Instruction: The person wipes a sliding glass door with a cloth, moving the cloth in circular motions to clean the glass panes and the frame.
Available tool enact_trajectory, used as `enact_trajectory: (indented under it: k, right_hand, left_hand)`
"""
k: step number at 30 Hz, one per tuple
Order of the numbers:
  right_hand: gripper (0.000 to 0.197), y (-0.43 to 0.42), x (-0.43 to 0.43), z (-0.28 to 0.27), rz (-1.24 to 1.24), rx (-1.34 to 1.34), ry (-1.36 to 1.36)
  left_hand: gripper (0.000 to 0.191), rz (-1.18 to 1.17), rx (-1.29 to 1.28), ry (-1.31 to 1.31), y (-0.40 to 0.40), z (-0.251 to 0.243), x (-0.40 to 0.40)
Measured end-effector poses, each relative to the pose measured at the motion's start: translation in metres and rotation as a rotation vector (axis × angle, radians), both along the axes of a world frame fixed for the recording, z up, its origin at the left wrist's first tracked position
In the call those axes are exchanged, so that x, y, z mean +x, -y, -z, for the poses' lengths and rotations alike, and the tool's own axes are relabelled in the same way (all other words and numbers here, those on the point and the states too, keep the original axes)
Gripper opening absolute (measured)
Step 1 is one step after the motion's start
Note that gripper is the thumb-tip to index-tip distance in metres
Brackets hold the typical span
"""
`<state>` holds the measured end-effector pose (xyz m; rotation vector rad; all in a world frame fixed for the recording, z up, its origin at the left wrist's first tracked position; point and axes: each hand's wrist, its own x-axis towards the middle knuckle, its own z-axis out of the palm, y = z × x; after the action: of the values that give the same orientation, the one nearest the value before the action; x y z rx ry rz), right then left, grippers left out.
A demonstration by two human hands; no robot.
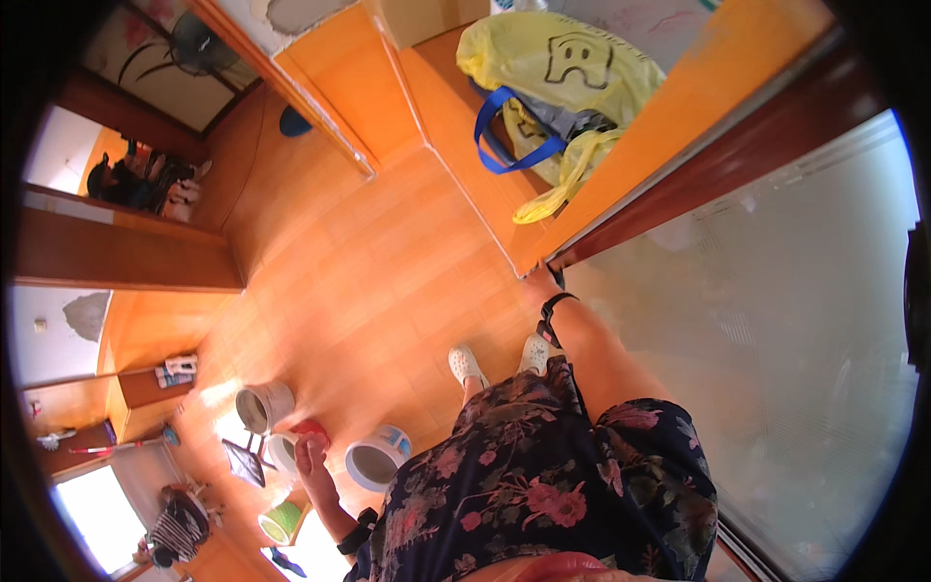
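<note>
My right hand [540,282] reaches forward to the lower end of a dark red door frame [698,171] with a large frosted glass panel [771,313]. It touches the frame's near end, beside a small dark part; the fingertips are too small and partly hidden to tell their grip. A black band circles that wrist, and a small dark item hangs from it. My left hand [313,457] hangs at my side with loosely bent fingers and nothing visible in it. Behind it, lower down, are a white bucket [281,454] and a red object [313,429].
On a wooden ledge [465,153] lies a yellow plastic bag [509,51] beside a blue-handled bag [520,160]. Two more buckets [265,407] [378,458] and a green-sided bin [282,520] stand on the tiled floor [349,291]. A wooden partition [131,254] juts in at left.
</note>
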<state>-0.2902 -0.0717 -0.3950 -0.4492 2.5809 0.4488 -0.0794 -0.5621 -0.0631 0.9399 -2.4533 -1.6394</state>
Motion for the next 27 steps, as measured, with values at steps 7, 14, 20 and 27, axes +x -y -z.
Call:
enact_trajectory:
  k: [7, 14, 20, 27]
  right_hand:
    - [0.043, -0.026, 0.060, -0.049, 0.839, -1.344, 0.330]
    - [0.058, -0.045, 0.063, -0.311, 0.878, -2.230, 0.556]
    - [0.064, -0.023, 0.066, -0.523, 0.044, -2.291, -0.869]
    - [0.060, -0.016, -0.037, -0.623, -0.161, -0.759, -1.882]
  left_hand:
    - [0.023, 0.122, 0.109, -0.148, -0.009, 0.038, -0.053]
    - [0.027, 0.322, 0.153, -0.259, -0.045, 0.054, -0.141]
    - [0.027, 0.465, 0.139, -0.312, -0.072, 0.035, -0.180]
    - [0.026, 0.438, 0.189, -0.299, -0.068, 0.046, -0.184]
